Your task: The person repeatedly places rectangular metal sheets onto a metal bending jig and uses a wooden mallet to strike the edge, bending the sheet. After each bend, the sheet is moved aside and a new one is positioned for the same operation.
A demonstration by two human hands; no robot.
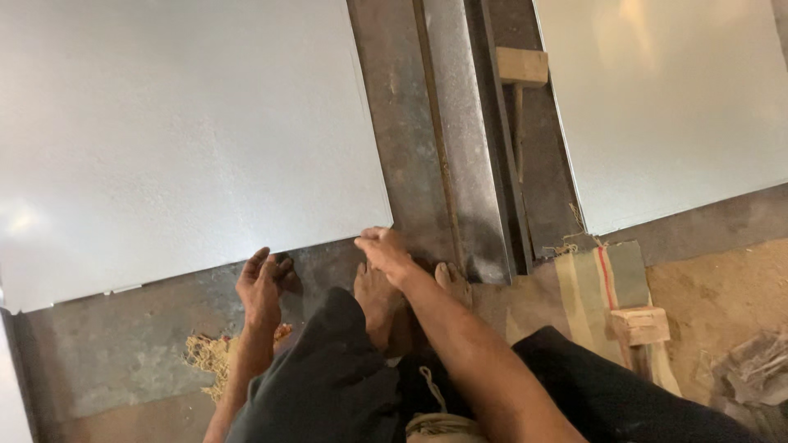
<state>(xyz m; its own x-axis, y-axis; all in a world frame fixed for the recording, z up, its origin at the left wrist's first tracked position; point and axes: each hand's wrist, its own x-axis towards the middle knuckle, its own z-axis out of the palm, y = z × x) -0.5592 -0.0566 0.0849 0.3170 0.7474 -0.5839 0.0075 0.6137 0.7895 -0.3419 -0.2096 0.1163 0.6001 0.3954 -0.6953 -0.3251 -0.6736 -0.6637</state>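
Note:
A large pale grey metal sheet (180, 131) lies flat on the floor in front of me. My left hand (263, 283) rests at its near edge, fingers curled down against the floor. At the sheet's near right corner, my right hand (384, 248) pinches the edge with closed fingers. My bare feet (377, 295) sit just behind that corner, between my knees in dark trousers.
A long steel angle bar (460, 139) runs away from me beside the sheet. A wooden mallet (520, 70) lies past it. A second metal sheet (673, 98) is at the right. A striped sack (603, 287), a wooden block (640, 325) and frayed fibre (209, 357) lie nearby.

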